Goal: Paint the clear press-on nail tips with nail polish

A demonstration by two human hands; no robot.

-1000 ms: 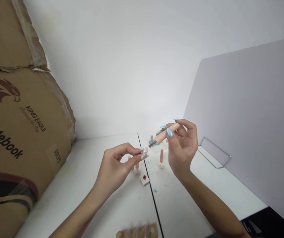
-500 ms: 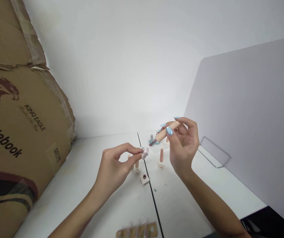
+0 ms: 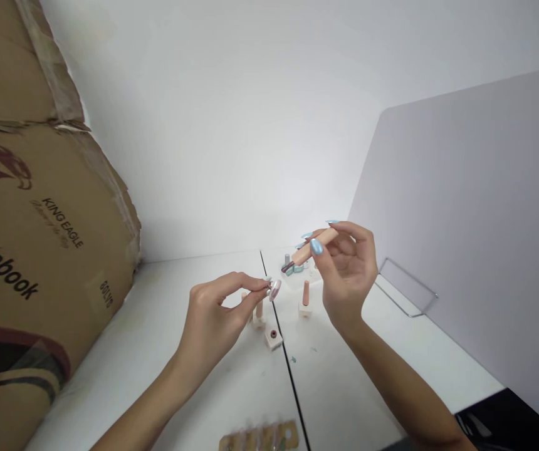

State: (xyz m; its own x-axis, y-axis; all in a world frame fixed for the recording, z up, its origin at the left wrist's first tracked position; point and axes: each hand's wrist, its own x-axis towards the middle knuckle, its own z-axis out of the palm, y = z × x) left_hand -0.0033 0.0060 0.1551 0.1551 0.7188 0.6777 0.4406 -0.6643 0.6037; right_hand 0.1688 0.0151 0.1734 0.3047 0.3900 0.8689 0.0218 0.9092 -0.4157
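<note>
From my head view, my left hand [image 3: 210, 329] pinches a pearly false nail [image 3: 275, 290] between thumb and fingertips. My right hand [image 3: 348, 282] curls around a peach nail-polish brush [image 3: 314, 248], both raised above the white table [image 3: 232, 388].

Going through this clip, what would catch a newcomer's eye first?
The two raised hands at centre stand out: the right hand, with glossy blue nails, pinches a peach tube, and the left hand holds a pale pink piece at its fingertips. Along the left edge looms a torn cardboard box printed "notebook", and a large grey panel fills the right side.
</note>
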